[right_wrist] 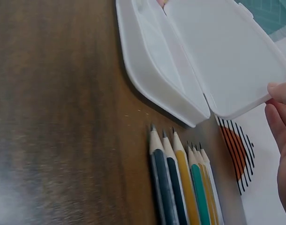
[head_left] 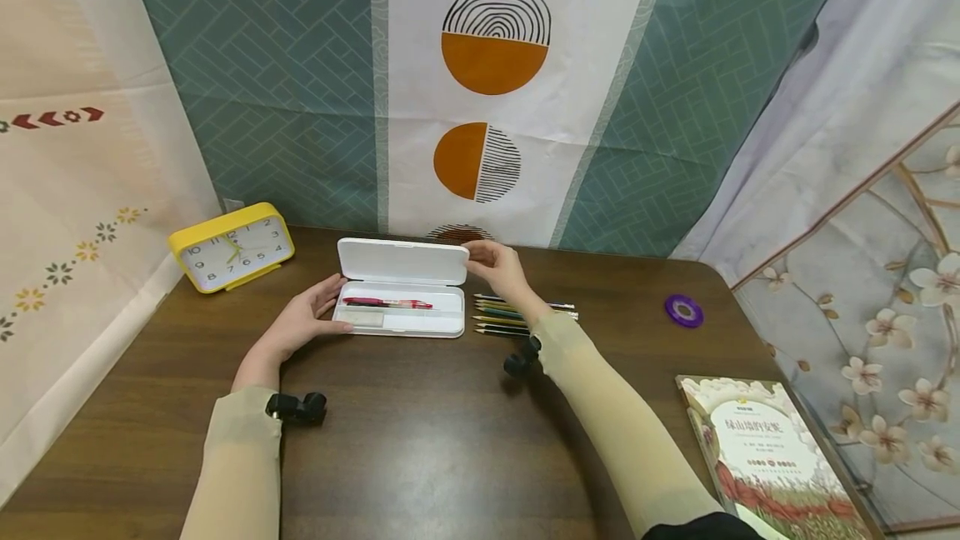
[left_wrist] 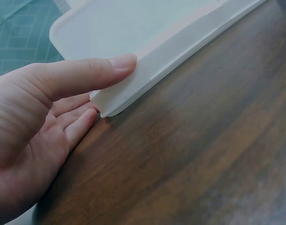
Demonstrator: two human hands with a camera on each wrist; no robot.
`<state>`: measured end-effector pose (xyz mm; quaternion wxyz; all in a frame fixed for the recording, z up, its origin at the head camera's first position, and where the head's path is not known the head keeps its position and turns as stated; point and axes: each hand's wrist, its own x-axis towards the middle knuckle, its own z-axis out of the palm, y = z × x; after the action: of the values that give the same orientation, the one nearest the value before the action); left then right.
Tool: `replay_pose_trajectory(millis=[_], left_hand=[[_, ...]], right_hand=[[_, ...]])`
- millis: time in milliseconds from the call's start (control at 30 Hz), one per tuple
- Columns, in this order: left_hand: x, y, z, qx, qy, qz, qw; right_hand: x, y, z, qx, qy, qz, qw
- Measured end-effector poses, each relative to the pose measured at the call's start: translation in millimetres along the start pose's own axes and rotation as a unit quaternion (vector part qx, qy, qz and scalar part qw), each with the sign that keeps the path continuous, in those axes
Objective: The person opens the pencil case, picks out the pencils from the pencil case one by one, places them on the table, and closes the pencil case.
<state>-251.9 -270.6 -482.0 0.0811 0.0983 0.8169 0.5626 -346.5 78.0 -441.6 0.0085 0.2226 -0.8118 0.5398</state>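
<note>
A white pencil case [head_left: 431, 323] lies on the table with its lid [head_left: 401, 261] raised at the back. Inside are a red pen [head_left: 386, 303] and a pale block [head_left: 363, 319] that looks like an eraser. My left hand [head_left: 303, 317] holds the case's left end, thumb over the front wall and fingers round the corner. With thumb and fingers, my right hand [head_left: 504, 275] pinches the right edge of the lid. Below that hand, several sharpened pencils [head_left: 498, 317] lie side by side, points toward the case; my right wrist hides part of them.
A yellow clock [head_left: 238, 248] stands at the back left. To the right lie a purple ring-shaped roll [head_left: 684, 311] and a book [head_left: 776, 452] near the table's edge. A patterned curtain [head_left: 315, 90] hangs behind the table [head_left: 390, 440].
</note>
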Motion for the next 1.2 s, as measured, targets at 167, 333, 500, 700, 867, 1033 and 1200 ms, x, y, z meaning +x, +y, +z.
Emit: replay_pose_trajectory(millis=[167,333,500,700,867,1033,1200], left_hand=[[-0.7,0.5,-0.6,0.005,-0.001,-0.001,1.0000],[-0.6,-0.7,-1.3,0.002,0.000,0.010,0.9999],[0.4,-2.0,-1.7,0.006,0.001,0.017,0.9998],[-0.3,-1.2,-1.9,0.007,0.000,0.009,0.9999],[0.0,-1.0,-2.5,0.006,-0.003,0.005,1.0000],[-0.4,0.1,-2.9,0.011,-0.007,-0.003,0.9999],[-1.6,1.2,-2.7,0.011,-0.009,-0.005,0.9999]], right_hand=[[-11.7,-3.2,1.3,0.010,-0.004,0.000,0.9999],[-23.4,-4.8,2.2,0.026,-0.018,0.003,0.9995],[-30.8,-7.1,4.2,0.039,-0.025,0.009,0.9989],[-34.9,-8.3,6.6,0.022,-0.036,0.004,0.9991],[-37.7,-8.2,7.2,0.030,-0.057,0.022,0.9977],[-41.2,-7.1,5.0,0.021,-0.080,0.039,0.9958],[-43.1,-5.8,4.3,0.014,-0.105,0.054,0.9929]])
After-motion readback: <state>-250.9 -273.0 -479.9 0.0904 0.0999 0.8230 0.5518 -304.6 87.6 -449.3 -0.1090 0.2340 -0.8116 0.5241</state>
